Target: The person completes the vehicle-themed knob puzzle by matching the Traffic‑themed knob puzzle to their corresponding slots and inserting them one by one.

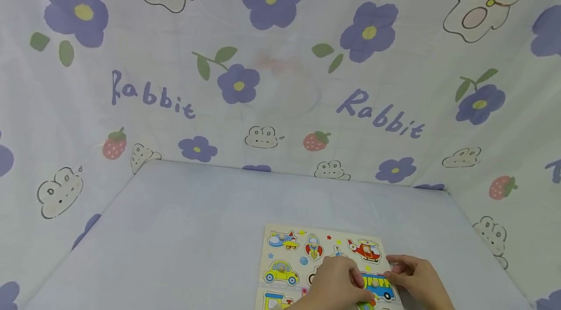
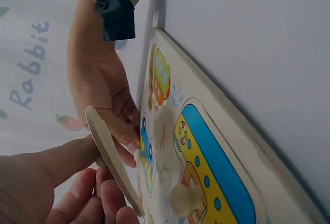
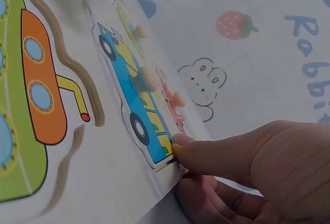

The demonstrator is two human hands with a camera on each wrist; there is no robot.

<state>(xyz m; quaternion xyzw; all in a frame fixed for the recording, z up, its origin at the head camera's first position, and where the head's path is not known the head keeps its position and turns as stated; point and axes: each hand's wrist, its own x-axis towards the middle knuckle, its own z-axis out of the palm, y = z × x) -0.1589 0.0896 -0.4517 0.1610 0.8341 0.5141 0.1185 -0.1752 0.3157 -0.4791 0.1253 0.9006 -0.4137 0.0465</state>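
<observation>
A wooden knob puzzle board [image 1: 289,254] lies on the table, printed with vehicles. My left hand [image 1: 335,281] is over its lower right part. Between thumb and fingers it pinches a green-and-orange submarine puzzle piece [image 3: 49,123], whose thin wooden edge [image 2: 113,152] stands tilted above the board in the left wrist view. In the right wrist view the piece lies beside and partly over a cut-out recess [image 3: 93,100]. My right hand [image 1: 418,278] grips the board's right edge, thumb on top by the blue-and-yellow bus piece [image 3: 136,100] and fingers beneath.
Other knobbed pieces sit in the board: a plane [image 1: 280,240], a rocket [image 1: 313,247], a red helicopter [image 1: 368,250], a yellow-green car [image 1: 281,273] and a ship [image 2: 206,177]. A pale cloth covers the table [image 1: 175,242]. Rabbit-print fabric [image 1: 280,91] hangs behind.
</observation>
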